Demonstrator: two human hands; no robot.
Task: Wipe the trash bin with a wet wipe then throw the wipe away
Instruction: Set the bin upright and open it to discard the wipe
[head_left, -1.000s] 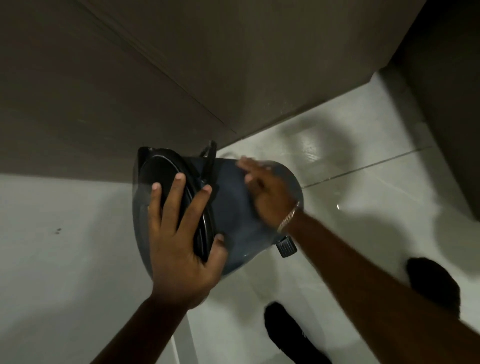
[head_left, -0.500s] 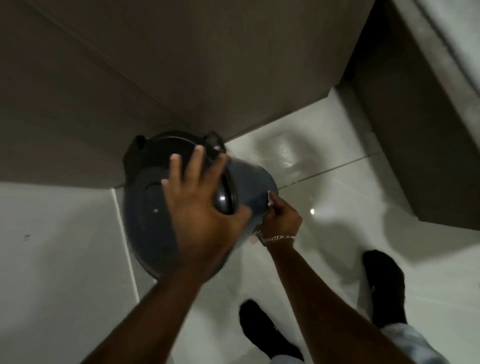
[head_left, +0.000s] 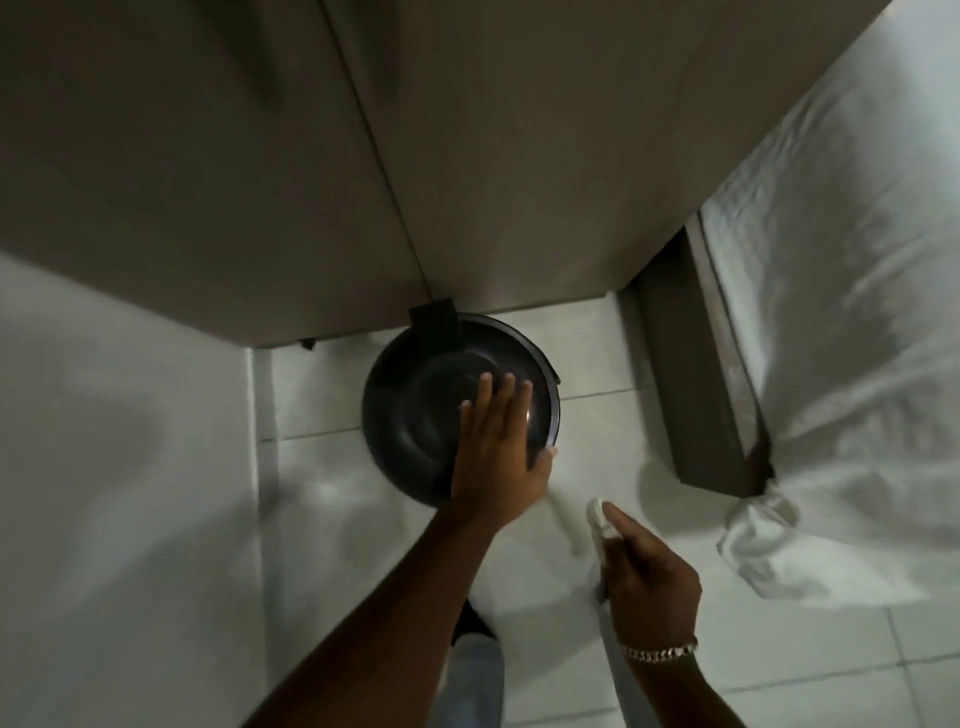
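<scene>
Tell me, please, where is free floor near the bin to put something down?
Bare tiles lie between the trash bin and the bed frame, and left of the bin by the white wall. Behind it is crowded: the cabinet stands close.

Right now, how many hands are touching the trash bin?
1. The left hand lies flat on the trash bin lid. The right hand is off to the side above the floor, apart from the bin, holding the white wipe.

A white tiled floor (head_left: 649, 426) spreads beneath; brown cabinet doors (head_left: 260, 156) stand beyond. A bed's rumpled white sheet (head_left: 841, 312) hangs rightward over a brown bed frame (head_left: 696, 374).
</scene>
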